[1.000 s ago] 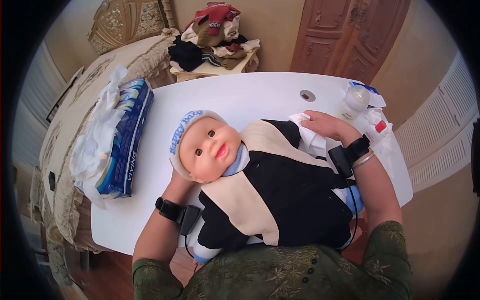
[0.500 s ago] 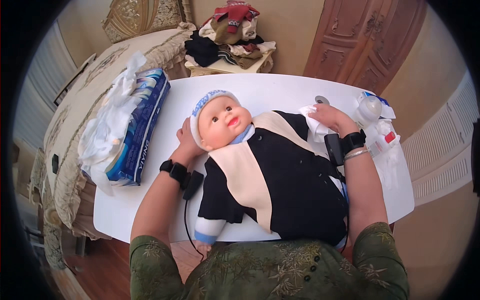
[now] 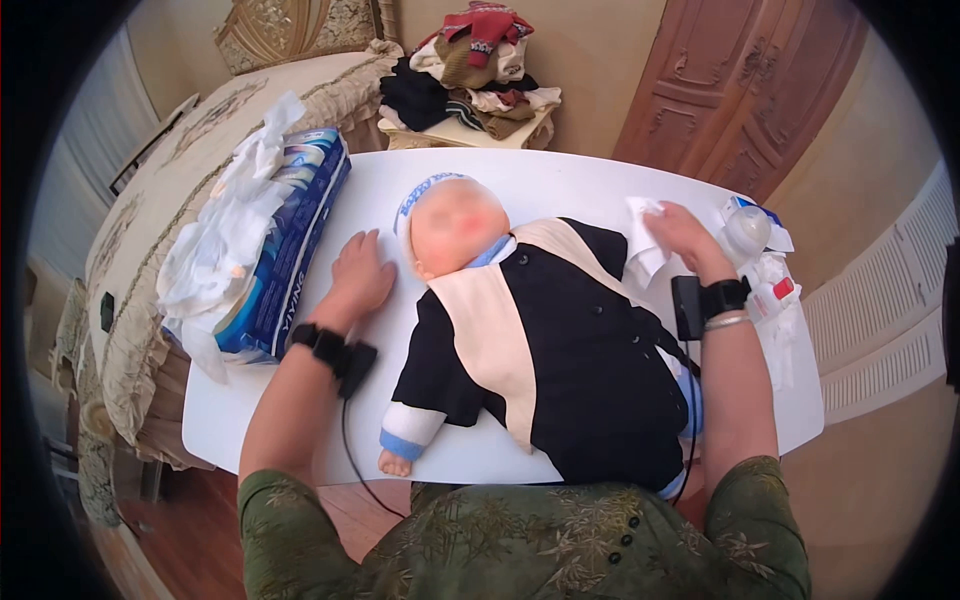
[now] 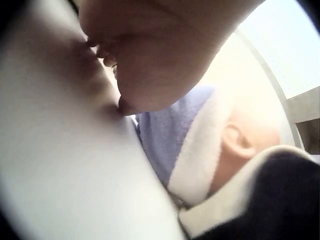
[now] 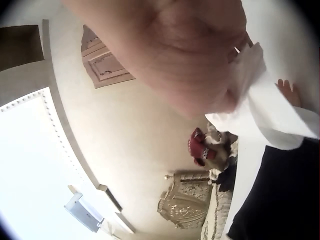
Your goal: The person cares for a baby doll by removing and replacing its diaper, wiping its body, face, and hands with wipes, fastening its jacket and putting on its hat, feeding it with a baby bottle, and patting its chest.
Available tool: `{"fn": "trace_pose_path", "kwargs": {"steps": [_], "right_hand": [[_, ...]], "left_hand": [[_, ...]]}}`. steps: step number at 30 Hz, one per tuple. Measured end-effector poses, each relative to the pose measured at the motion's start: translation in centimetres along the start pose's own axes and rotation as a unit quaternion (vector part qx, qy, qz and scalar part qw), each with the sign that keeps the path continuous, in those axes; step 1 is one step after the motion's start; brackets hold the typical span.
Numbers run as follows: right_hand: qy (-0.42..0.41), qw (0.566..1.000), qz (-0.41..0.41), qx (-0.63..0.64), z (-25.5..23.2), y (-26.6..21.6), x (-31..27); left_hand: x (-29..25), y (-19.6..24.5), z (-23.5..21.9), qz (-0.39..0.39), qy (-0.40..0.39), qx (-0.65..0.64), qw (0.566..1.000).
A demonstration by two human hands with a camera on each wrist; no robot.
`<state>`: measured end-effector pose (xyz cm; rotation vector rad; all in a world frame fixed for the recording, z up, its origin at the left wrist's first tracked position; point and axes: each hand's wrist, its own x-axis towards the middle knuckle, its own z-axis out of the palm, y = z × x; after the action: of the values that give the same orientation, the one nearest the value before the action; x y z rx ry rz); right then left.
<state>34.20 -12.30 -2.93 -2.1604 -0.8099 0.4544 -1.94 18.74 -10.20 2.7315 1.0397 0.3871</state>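
Lying on its back across the white desk [image 3: 560, 180], a baby doll [image 3: 530, 340] in a black and cream jacket had its capped head toward the far edge and its feet toward the person in the green patterned top. The left hand [image 3: 360, 275] rested flat on the desk just beside the doll's head, its fingers spread and holding nothing; the left wrist view showed the blue and white cap [image 4: 185, 145] close to the palm. The right hand [image 3: 685, 232] lay by the doll's other shoulder with its grip closed on a white tissue [image 3: 645, 240], and the right wrist view showed the sheet [image 5: 265, 110] pinched under the fingers. Just beyond that hand stood a white bottle [image 3: 745, 232] among crumpled wipes and a small tube with a red cap [image 3: 778, 292]. At the left edge of the desk lay a blue diaper pack [image 3: 290, 250], torn open, with white diapers spilling out. A pile of folded clothes [image 3: 470, 70] sat behind the desk.
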Motion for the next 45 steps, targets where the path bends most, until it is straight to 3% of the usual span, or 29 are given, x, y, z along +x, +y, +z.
{"fn": "trace_pose_path", "kwargs": {"steps": [1, 3, 6, 8, 12, 14, 15, 20, 22, 23, 25, 26, 27, 28, 29, 30, 31, 32, 35, 38, 41, 43, 44, 45], "right_hand": [[0.059, 0.998, -0.019, -0.029, -0.3, 0.9, 0.7], [0.049, 0.998, -0.035, 0.008, -1.0, -1.8, -1.9], [0.039, 0.995, -0.064, 0.062, -1.3, -6.5, -7.4], [-0.082, 0.981, -0.097, 0.147, -0.6, -8.7, -10.6], [-0.205, 0.959, -0.187, 0.06, 2.5, -12.2, -15.8], [-0.259, 0.949, -0.175, 0.035, 3.9, -12.7, -16.7], [-0.266, 0.942, -0.203, -0.033, 4.3, -12.9, -16.7], [-0.241, 0.955, -0.171, -0.007, 4.6, -12.4, -16.9], [-0.177, 0.965, -0.161, 0.112, 4.8, -12.5, -17.6], [-0.175, 0.965, -0.164, 0.111, 5.0, -12.5, -17.9], [-0.081, 0.947, -0.232, 0.206, 5.8, -12.8, -18.6], [-0.079, 0.947, -0.234, 0.204, 6.2, -13.2, -19.0], [-0.083, 0.941, -0.227, 0.237, 6.7, -13.8, -19.5], [-0.086, 0.934, -0.218, 0.269, 7.2, -14.5, -19.9], [-0.102, 0.935, -0.207, 0.269, 7.5, -15.3, -20.4], [-0.066, 0.942, -0.268, 0.19, 8.1, -15.3, -20.3], [-0.052, 0.936, -0.303, 0.171, 8.7, -15.5, -20.5], [-0.038, 0.928, -0.337, 0.153, 9.1, -15.5, -20.7], [-0.064, 0.929, -0.33, 0.152, 8.8, -15.2, -21.3], [-0.124, 0.939, -0.278, 0.156, 7.4, -15.3, -22.1], [-0.178, 0.936, -0.24, 0.187, 6.1, -15.3, -22.6], [-0.22, 0.9, -0.369, 0.077, 5.5, -15.3, -23.3], [-0.233, 0.871, -0.423, 0.09, 5.9, -15.2, -23.7], [-0.27, 0.859, -0.428, 0.08, 5.8, -15.3, -24.2]], "left_hand": [[-2.2, -0.6, -0.5, 0.01, 0.029, -0.017, 0.999], [-7.3, -0.2, -3.8, 0.058, -0.023, -0.086, 0.994], [-14.8, 0.8, -6.6, 0.209, -0.06, -0.107, 0.97], [-17.5, 2.3, -7.8, 0.226, -0.115, -0.145, 0.956], [-18.2, 3.9, -8.9, 0.287, -0.109, -0.133, 0.942], [-17.3, 5.3, -9.1, 0.403, -0.055, -0.084, 0.91], [-17.0, 6.1, -8.9, 0.425, -0.047, -0.081, 0.9], [-14.9, 8.2, -9.1, 0.43, -0.06, -0.169, 0.885], [-14.6, 8.6, -8.3, 0.298, -0.031, -0.416, 0.859], [-14.6, 8.9, -8.3, 0.237, -0.048, -0.477, 0.845], [-13.9, 9.4, -7.9, 0.249, -0.018, -0.461, 0.852], [-13.5, 9.9, -7.6, 0.258, 0.009, -0.446, 0.857], [-13.7, 11.3, -7.1, 0.231, 0.039, -0.524, 0.819], [-13.7, 12.0, -7.0, 0.235, 0.04, -0.525, 0.817], [-13.6, 12.7, -7.1, 0.259, 0.083, -0.481, 0.833], [-13.6, 13.6, -7.7, 0.282, 0.125, -0.435, 0.846], [-13.3, 14.4, -8.8, 0.293, 0.062, -0.46, 0.836], [-13.2, 14.5, -8.7, 0.297, 0.062, -0.46, 0.834], [-13.1, 14.8, -7.6, 0.325, 0.194, -0.302, 0.875], [-13.3, 14.6, -8.1, 0.346, 0.166, -0.208, 0.899], [-12.9, 14.7, -7.5, 0.35, 0.153, -0.218, 0.898], [-12.1, 14.5, -7.0, 0.346, 0.153, -0.262, 0.888], [-11.9, 14.4, -7.0, 0.342, 0.151, -0.304, 0.876], [-12.3, 15.1, -7.4, 0.334, 0.164, -0.304, 0.877]]}}
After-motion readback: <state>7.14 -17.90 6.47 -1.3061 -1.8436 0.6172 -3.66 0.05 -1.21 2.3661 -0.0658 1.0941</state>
